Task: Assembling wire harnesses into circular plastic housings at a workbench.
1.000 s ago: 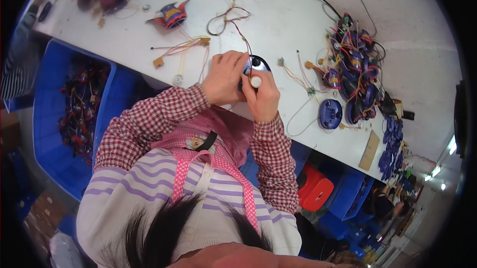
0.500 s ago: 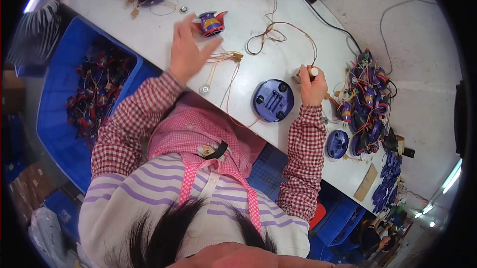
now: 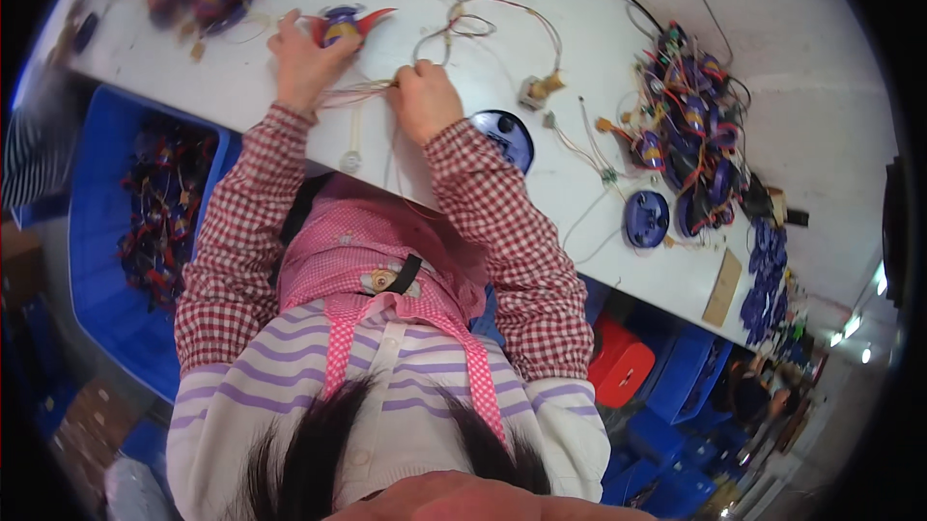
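Observation:
A small purple toy body with a yellow front and red wing-like pieces stands on the white table, gripped at its left side by the thumb and fingers of my left hand. Thin wires run from near it to my right hand, whose fingers are closed on them; the small tan connector seen there earlier is mostly hidden. Partly covered by my right hand and sleeve is a round purple base. A white disc on a pale lead lies by the near edge.
To the right lie a tan-and-metal piece on a cable, a second purple base and a heap of wired toy parts. More toy bodies are at the far left. A blue bin holds many parts.
My right hand has released the tan-and-metal piece and moved left to the wires. My left hand, spread before, has closed on the toy body. The view has shifted.

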A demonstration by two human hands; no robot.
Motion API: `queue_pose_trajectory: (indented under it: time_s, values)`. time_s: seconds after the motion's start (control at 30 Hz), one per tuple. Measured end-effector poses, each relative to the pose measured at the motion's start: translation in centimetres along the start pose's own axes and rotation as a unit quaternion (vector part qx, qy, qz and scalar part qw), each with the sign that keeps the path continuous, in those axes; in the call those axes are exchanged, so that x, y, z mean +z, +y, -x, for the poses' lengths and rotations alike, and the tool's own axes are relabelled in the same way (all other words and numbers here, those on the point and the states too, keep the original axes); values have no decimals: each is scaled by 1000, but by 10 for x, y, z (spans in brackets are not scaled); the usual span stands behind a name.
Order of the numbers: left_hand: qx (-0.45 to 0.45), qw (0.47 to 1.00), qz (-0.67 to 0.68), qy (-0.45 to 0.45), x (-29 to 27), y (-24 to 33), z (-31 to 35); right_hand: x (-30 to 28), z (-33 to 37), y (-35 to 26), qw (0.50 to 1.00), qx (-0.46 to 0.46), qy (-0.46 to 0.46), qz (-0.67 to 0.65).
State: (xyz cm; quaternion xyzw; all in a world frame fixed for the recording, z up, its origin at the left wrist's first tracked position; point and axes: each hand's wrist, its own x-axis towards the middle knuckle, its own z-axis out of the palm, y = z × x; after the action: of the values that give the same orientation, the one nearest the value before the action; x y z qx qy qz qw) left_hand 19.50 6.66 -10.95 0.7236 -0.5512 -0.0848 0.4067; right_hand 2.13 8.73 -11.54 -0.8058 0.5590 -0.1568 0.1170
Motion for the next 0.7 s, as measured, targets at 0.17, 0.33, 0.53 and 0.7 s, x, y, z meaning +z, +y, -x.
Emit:
queue_pose_trajectory:
  time_s: [0.17, 0.33, 0.53, 0.7]
  values:
    - [-191, 868, 394, -235, -21, 8, -4, -32, 17, 4, 971, 53, 14, -234]
    - [-226, 745, 535, -328, -15, 31, 13, -79, 47, 25, 900, 82, 19, -427]
    - [-42, 719, 511, -469, -6, 88, 74, -102, 97, 83, 934, 170, 45, -311]
    - [279, 906, 84, -307, 28, 103, 96, -56, 123, 124, 965, 97, 120, -213]
